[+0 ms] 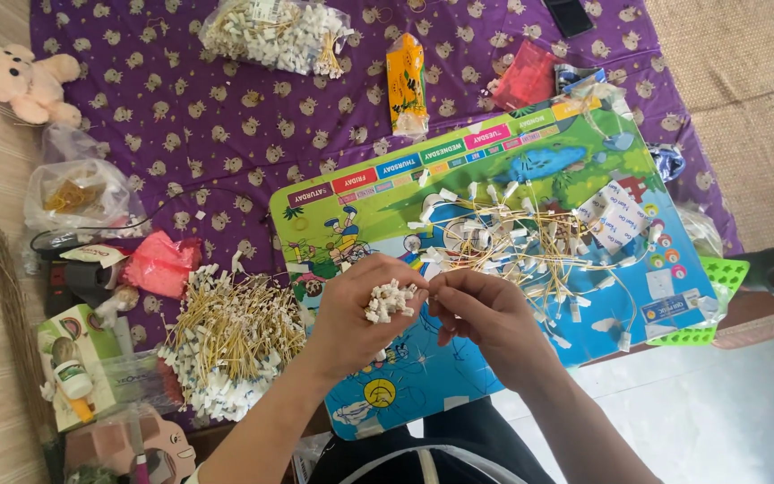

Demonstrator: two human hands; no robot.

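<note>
My left hand [351, 309] is closed around a bunch of small white tags [390, 300], their heads sticking out past the fingers. Just to its right my right hand [481, 309] pinches near the bunch with fingertips together; what it pinches is too small to tell. Both hands hover over a colourful cartoon board [494, 358]. On the board beyond them lies a loose tangle of yellow strings with white tags [521, 242].
A finished heap of tagged strings [230, 345] lies left of the board on the purple cloth [226, 116]. A clear bag of tags [275, 34], an orange packet [407, 85], a pink bag [161, 262], a stuffed toy [20, 81] and bottles [73, 376] lie around.
</note>
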